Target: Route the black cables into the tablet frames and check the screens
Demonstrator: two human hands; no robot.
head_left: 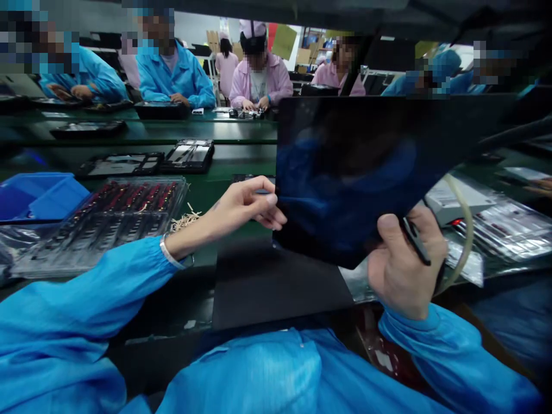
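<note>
Obs., assembly line, worker in blue smock seated at green counter (241,146).

Dark glossy panel (366,172): large, thin, flat, held up off the counter and tilted toward the worker, above a black mat (267,287). The surface mirrors the blue smock, so the face is polished, probably glass or coated plastic.

Right hand (403,270): fingers clamped on the panel's lower edge, thumb on the near face, the rest hidden behind. A thin black pen-like tool (414,240) is pinched in the same grip. This hand carries the weight.

Left hand (248,210): fingertips drawn together at the panel's left edge, touching or just pinching it; exact contact hard to tell. It looks steadying rather than bearing.

Handling judgement: held up by one hand without visible sag, so light and stiff. A gloss face will take fingerprints and scratches and is likely slippery under bare skin; corners and edges are probably the weak points if knocked. Best hold is by the rim, two opposite edges, pads off the face. The tool tip lies close to the surface: scratch risk.

Surroundings: clear tray of small dark parts (107,221) and blue bin (38,195) to the left, well apart. Black trays (190,155) further back. Other seated workers in blue and pink smocks across the line.
</note>
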